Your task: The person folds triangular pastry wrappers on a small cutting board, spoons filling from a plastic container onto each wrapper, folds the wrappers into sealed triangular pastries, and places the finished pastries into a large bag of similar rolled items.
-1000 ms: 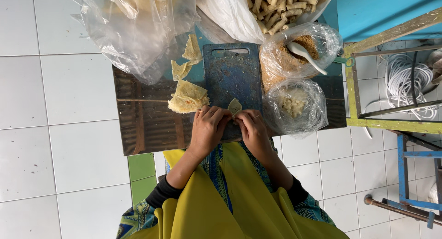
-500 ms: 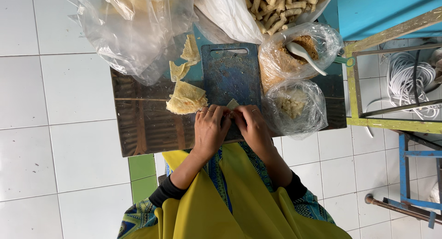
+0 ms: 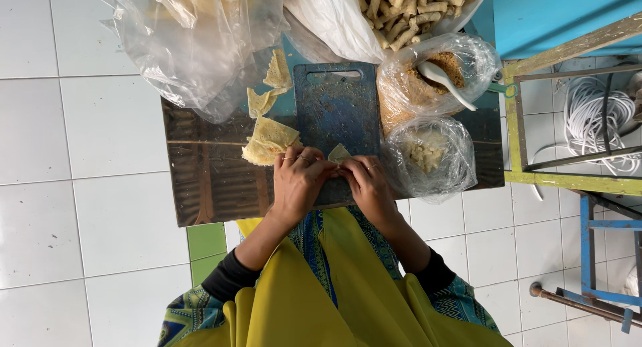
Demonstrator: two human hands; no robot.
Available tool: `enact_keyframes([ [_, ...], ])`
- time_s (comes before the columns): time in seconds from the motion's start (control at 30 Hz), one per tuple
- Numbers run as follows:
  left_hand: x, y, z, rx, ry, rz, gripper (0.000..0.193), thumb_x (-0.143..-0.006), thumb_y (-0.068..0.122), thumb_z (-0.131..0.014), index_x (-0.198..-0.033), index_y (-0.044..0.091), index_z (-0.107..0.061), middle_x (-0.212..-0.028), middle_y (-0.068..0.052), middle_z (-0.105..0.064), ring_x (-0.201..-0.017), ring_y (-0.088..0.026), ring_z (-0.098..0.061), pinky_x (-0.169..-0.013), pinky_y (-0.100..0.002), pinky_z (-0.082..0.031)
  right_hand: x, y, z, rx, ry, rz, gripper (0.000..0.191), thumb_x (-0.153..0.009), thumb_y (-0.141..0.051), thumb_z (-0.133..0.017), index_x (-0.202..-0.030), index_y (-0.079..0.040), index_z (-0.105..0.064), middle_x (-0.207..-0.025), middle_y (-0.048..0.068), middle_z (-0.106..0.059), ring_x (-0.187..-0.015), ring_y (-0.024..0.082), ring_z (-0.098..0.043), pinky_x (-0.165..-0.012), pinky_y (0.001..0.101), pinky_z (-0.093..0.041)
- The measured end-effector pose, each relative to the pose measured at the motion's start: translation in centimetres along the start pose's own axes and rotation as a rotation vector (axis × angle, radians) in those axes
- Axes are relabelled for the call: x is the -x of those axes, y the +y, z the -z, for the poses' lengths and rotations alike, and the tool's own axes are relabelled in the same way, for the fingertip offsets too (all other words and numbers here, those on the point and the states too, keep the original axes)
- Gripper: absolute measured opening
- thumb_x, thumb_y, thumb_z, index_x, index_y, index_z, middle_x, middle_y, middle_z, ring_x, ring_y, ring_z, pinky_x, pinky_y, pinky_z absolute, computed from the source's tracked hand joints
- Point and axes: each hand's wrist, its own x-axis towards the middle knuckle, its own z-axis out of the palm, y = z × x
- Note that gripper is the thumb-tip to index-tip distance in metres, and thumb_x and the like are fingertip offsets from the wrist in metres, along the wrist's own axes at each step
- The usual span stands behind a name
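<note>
Left hand (image 3: 299,186): palm down on the near edge of the blue cutting board (image 3: 338,113), fingers (image 3: 302,161) curled inward, pinching the small wrapper piece (image 3: 339,153) together with the other hand.
Right hand (image 3: 366,185): palm down just beside the left, fingers (image 3: 352,168) bent and closed on the same piece; fingertips of both hands touching.
Small wrapper piece: pale yellow, thin, lying on the near part of the cutting board between the two hands; only a triangular tip visible, pointing away from the person toward the board's handle slot; rest hidden under the fingers, long axis not discernible.
Cutting board: rectangular, scuffed, long axis running away from the person, handle slot at the far end; resting on the dark low table (image 3: 207,173).
Stack of wrappers (image 3: 266,141): yellowish flat sheets, just left of the board, touching the left hand's fingers.
Loose wrapper scraps (image 3: 271,86): beyond the stack, beside the board's far left corner.
Bag of brown crumbly filling (image 3: 435,76): clear plastic, right of the board, white spoon (image 3: 445,83) inside.
Bag of pale filling (image 3: 428,153): clear plastic, nearer, close to the right hand.
Finished rolls (image 3: 408,13): heaped at the far edge.
</note>
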Motion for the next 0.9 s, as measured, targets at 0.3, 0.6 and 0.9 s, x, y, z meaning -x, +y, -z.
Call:
enact_keyframes([
  [0.3, -0.7, 0.5, -1.8, -0.012, 0.042, 0.217, 0.013, -0.087, 0.027, -0.079, -0.089, 0.016, -0.073, -0.093, 0.001, -0.065, -0.095, -0.023, -0.058, -0.087, -0.041, -0.039, -1.9, 0.9, 0.2, -0.255, 0.006, -0.277, 0.021, -0.09, 0.001, -0.078, -0.102, 0.001, -0.062, -0.099, 0.014, -0.062, -0.081, 0.022, -0.065, -0.069, 0.0355, -0.054],
  [0.6, 0.2, 0.2, -1.1, -0.079, 0.087, 0.022, 0.01, -0.091, 0.02, -0.072, -0.101, 0.02, -0.072, -0.104, 0.003, -0.067, -0.107, -0.022, -0.06, -0.091, -0.04, -0.038, -1.1, 0.2, 0.0, -0.019, 0.025, -0.005, 0.024, -0.088, 0.004, -0.073, -0.111, 0.0, -0.069, -0.111, 0.012, -0.065, -0.103, 0.032, -0.065, -0.085, 0.0421, -0.054],
  [0.9, -1.5, 0.4, -2.0, -0.115, 0.032, 0.196, 0.012, -0.093, 0.027, -0.072, -0.096, 0.015, -0.072, -0.098, -0.002, -0.064, -0.097, -0.025, -0.057, -0.086, -0.042, -0.038, -3.0, 2.5, 0.2, -0.116, -0.083, -0.329, 0.012, -0.089, -0.007, -0.081, -0.094, 0.0, -0.071, -0.095, 0.014, -0.064, -0.086, 0.026, -0.065, -0.066, 0.0392, -0.052],
])
